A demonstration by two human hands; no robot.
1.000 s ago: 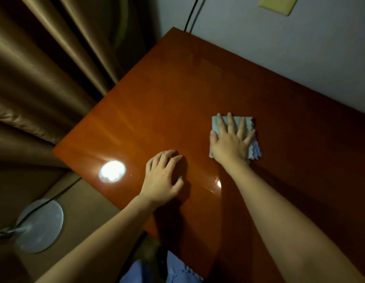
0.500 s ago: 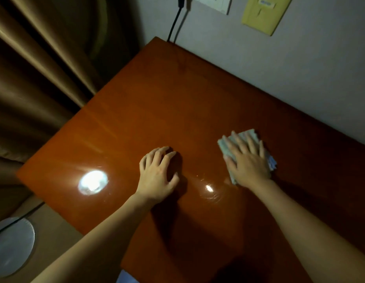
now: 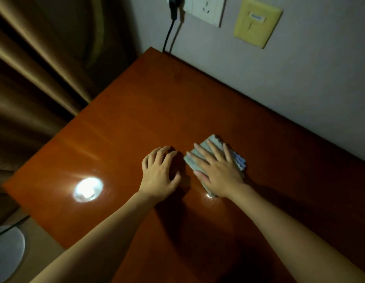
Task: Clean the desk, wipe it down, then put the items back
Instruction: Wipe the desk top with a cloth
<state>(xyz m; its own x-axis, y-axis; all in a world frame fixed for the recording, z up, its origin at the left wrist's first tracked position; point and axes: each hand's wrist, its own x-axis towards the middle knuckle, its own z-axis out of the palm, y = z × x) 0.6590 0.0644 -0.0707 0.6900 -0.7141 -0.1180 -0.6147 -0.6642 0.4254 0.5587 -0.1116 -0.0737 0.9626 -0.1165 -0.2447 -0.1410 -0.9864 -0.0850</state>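
A glossy reddish-brown wooden desk [image 3: 157, 111] fills the middle of the view, with nothing on it but a cloth. My right hand [image 3: 216, 170] lies flat, fingers spread, pressing a folded pale grey-blue cloth [image 3: 213, 142] onto the desk top. My left hand [image 3: 159, 173] rests on the bare wood just to the left of the cloth, fingers bent and apart, holding nothing. A bright light reflection shines on the desk near its left front edge.
A grey wall [image 3: 279, 78] runs along the desk's far edge, with a white socket [image 3: 206, 9], a black plug and cable [image 3: 170, 25], and a yellow plate [image 3: 256, 22]. Brown curtains [image 3: 34, 68] hang at left. A round grey lamp base [image 3: 6, 252] sits on the floor.
My right hand has slid the cloth leftward, close to my left hand. The view has tilted up, showing more of the wall and socket. My left hand stays planted.
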